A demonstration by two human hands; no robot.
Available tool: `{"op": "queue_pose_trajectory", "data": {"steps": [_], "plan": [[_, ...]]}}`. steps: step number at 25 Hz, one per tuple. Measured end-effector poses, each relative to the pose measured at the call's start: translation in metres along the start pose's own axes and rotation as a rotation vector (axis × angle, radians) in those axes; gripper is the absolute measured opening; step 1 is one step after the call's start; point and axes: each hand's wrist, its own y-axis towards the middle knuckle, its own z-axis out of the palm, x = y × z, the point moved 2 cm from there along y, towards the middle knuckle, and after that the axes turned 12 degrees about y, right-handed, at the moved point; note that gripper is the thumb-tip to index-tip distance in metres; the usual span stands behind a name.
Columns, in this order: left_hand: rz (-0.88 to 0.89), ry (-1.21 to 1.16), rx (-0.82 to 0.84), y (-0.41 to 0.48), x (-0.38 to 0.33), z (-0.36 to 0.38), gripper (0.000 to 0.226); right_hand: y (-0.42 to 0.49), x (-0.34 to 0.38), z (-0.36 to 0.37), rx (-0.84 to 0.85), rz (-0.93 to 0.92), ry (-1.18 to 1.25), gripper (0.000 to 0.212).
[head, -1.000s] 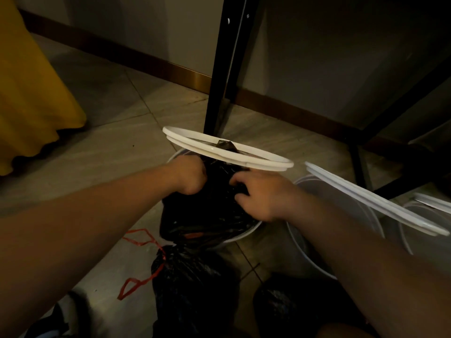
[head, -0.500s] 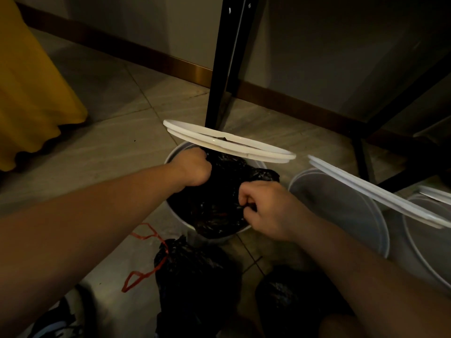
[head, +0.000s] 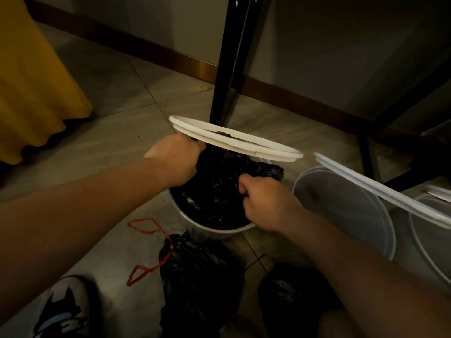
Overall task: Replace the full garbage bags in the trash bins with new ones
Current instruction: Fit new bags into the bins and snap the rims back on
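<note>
Both hands at white bin (head: pixel 214 234) - black bag (head: pixel 214 191) sits inside it, top edge bunched above rim on right. Left hand (head: pixel 175 159) clenched on bag's left edge, tucked right under raised white ring lid (head: pixel 234 140). Right hand (head: pixel 266 203) fisted round bag's right edge. Tied full bag (head: pixel 195 276) with red drawstring (head: pixel 146 228) lies on floor just in front of bin - second bin (head: pixel 346 206) stands beside it on right.
</note>
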Motion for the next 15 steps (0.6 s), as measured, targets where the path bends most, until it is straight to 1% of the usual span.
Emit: {"op": "queue_pose_trajectory", "data": {"steps": [1, 3, 5, 6, 8, 10, 11, 12, 14, 15], "plan": [[0.01, -0.053, 0.031, -0.001, 0.002, -0.002, 0.041, -0.008, 0.0, 0.0, 0.039, -0.027, 0.009, 0.011], [0.001, -0.138, 0.092, -0.003, 0.007, -0.008, 0.027, -0.024, -0.005, -0.006, 0.031, -0.101, -0.008, 0.011], [-0.042, -0.238, 0.161, -0.004, 0.015, -0.013, 0.026, -0.037, -0.01, -0.015, -0.007, -0.162, -0.091, 0.021], [-0.084, -0.337, 0.216, -0.005, 0.02, -0.015, 0.033, -0.044, -0.012, -0.019, -0.015, -0.177, -0.108, 0.027], [-0.171, -0.597, 0.387, -0.012, 0.03, -0.016, 0.057, -0.058, -0.017, -0.023, -0.002, -0.198, -0.069, 0.03], [-0.17, -0.774, 0.528, -0.022, 0.038, -0.015, 0.075, -0.068, -0.021, -0.019, 0.035, -0.22, -0.048, 0.03], [-0.131, -0.809, 0.545, -0.026, 0.04, -0.013, 0.08, -0.071, -0.023, -0.016, 0.044, -0.225, -0.049, 0.028], [-0.075, -0.796, 0.509, -0.029, 0.042, -0.011, 0.084, -0.072, -0.026, -0.012, 0.034, -0.229, -0.049, 0.026], [0.029, -0.611, 0.352, -0.033, 0.046, -0.008, 0.094, -0.072, -0.03, -0.006, -0.011, -0.247, -0.058, 0.026], [0.056, -0.558, 0.289, -0.034, 0.047, -0.005, 0.099, -0.072, -0.032, -0.003, -0.026, -0.261, -0.067, 0.028]]}}
